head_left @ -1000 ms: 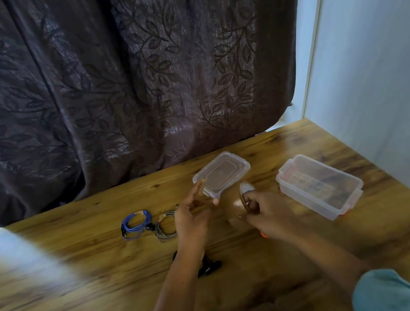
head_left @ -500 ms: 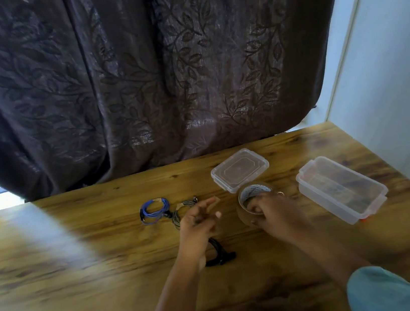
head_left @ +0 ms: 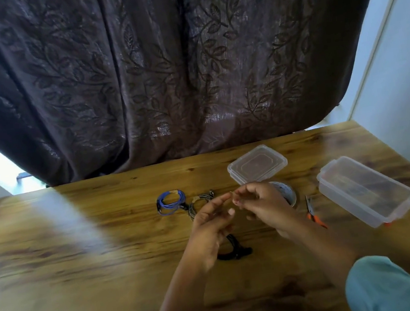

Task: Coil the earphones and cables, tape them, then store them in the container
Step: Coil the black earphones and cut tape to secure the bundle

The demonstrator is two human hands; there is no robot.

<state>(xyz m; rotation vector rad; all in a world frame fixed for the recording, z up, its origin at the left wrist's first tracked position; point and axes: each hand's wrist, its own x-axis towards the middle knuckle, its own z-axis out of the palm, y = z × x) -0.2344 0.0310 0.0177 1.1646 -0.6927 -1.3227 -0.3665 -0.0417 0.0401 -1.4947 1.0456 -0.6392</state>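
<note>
Now the right hand (head_left: 263,206) has come up off the tape roll (head_left: 288,191), which it covered half a second ago. The roll lies flat on the bench (head_left: 80,252) just behind that hand and is partly hidden by it. The right fingers (head_left: 243,192) are curled, with the thumb and fingertips drawn together. Whether they pinch a piece of tape or nothing at all cannot be told.

The left hand (head_left: 212,226) stays raised over the bench as before. It is loosely spread and empty, its index fingertip almost meeting the right fingertips.

A pair of scissors (head_left: 313,212) with orange handles lies in plain sight between the tape roll and the container (head_left: 349,198); it did not show in the earlier frame. The container sits at the right end of the bench, clear plastic, with clips at its ends. A smaller clear box (head_left: 256,164) rests behind the tape roll, near the curtain (head_left: 160,69).

The cables have not moved. The blue cable (head_left: 171,202) lies coiled to the left of the hands. The grey earphones (head_left: 200,203) are coiled just beside it, partly behind the left hand. A black cable (head_left: 234,252) lies on the bench under the left wrist, only part of it showing.
</note>
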